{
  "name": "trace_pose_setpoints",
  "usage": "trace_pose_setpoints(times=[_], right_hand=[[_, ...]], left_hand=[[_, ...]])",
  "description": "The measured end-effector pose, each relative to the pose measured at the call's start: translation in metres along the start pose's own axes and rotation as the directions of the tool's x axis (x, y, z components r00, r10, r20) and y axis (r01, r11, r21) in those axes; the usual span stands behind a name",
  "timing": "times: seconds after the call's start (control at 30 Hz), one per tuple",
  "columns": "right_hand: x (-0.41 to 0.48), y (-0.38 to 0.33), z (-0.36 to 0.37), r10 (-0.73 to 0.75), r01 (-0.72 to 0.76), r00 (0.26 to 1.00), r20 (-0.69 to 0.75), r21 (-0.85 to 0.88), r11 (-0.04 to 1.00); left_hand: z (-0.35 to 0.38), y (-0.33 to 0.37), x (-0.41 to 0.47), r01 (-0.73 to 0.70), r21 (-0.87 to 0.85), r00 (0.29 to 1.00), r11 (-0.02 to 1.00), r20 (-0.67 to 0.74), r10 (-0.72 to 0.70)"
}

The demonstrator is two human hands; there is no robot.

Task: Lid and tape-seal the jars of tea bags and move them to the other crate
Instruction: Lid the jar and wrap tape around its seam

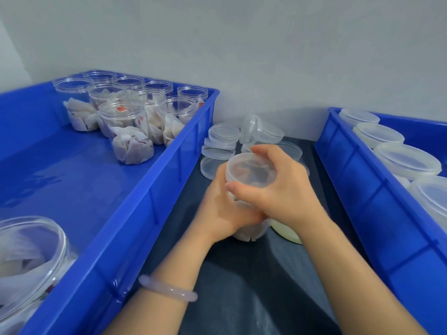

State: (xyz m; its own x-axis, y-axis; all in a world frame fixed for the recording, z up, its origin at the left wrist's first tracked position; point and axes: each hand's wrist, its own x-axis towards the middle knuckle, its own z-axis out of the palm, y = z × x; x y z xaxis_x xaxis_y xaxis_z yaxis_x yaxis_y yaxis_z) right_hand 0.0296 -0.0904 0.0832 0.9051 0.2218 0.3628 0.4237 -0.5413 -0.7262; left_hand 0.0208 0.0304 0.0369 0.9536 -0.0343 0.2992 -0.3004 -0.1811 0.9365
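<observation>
We see the left hand (222,209) gripping the jar (251,232) body, and the right hand (283,187) curled over the lid (251,170) on top. The jar stands on the dark mat (254,286) between the left crate (154,189) and the right crate (362,189). Loose lids (222,141) sit just behind it. Open jars (125,122) of tea bags stand in the left crate, lidded jars (406,163) in the right.

Plain pale grey wall (266,44) behind a dark tabletop (254,286).

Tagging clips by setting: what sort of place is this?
Probably a small packing station: a blue crate of open tea-bag jars, a second crate of lidded jars, loose lids piled between them.
</observation>
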Motion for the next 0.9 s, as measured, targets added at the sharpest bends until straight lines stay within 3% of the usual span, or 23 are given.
trace_pose_setpoints(times=[0.13, 0.23, 0.27, 0.33, 0.4, 0.47, 0.5, 0.67, 0.8, 0.9], right_hand=[[0.002, 0.0, 0.0, -0.025, 0.026, 0.999, 0.038, -0.011, 1.0], [0.012, 0.013, -0.026, 0.114, -0.116, 0.993, 0.04, 0.063, 0.991], [0.014, 0.02, -0.037, 0.167, -0.167, 0.985, 0.042, 0.011, 0.986], [0.015, 0.034, -0.051, 0.291, -0.246, 0.946, 0.147, -0.262, 0.933], [0.014, 0.045, -0.05, 0.46, -0.264, 0.828, 0.32, -0.5, 0.825], [0.011, 0.05, -0.04, 0.551, -0.254, 0.735, 0.396, -0.593, 0.764], [0.011, 0.051, -0.034, 0.558, -0.257, 0.73, 0.394, -0.598, 0.759], [0.01, 0.051, -0.021, 0.487, -0.227, 0.778, 0.398, -0.544, 0.808], [0.011, 0.039, -0.033, 0.314, -0.253, 0.898, 0.307, -0.222, 0.942], [0.013, 0.031, -0.054, 0.202, -0.215, 0.96, 0.195, 0.044, 0.976]], left_hand=[[-0.001, -0.003, -0.004, -0.001, 0.085, 0.994, 0.996, -0.106, 0.01], [-0.006, -0.012, -0.002, 0.011, 0.104, 0.984, 0.995, -0.178, 0.008], [-0.008, -0.013, -0.003, 0.037, 0.133, 0.977, 0.99, -0.214, -0.008], [-0.008, -0.016, -0.004, 0.03, 0.135, 0.968, 0.99, -0.249, 0.004], [-0.005, -0.018, -0.003, 0.011, 0.096, 0.961, 0.995, -0.277, 0.016], [-0.004, -0.021, -0.003, 0.03, 0.043, 0.96, 0.999, -0.281, -0.016], [-0.004, -0.022, -0.002, 0.048, 0.027, 0.961, 0.999, -0.274, -0.039], [-0.005, -0.021, -0.004, 0.06, 0.022, 0.966, 0.998, -0.255, -0.052], [-0.005, -0.021, -0.004, 0.038, 0.031, 0.969, 0.999, -0.245, -0.029], [-0.004, -0.019, -0.004, 0.04, 0.025, 0.968, 0.999, -0.247, -0.032]])
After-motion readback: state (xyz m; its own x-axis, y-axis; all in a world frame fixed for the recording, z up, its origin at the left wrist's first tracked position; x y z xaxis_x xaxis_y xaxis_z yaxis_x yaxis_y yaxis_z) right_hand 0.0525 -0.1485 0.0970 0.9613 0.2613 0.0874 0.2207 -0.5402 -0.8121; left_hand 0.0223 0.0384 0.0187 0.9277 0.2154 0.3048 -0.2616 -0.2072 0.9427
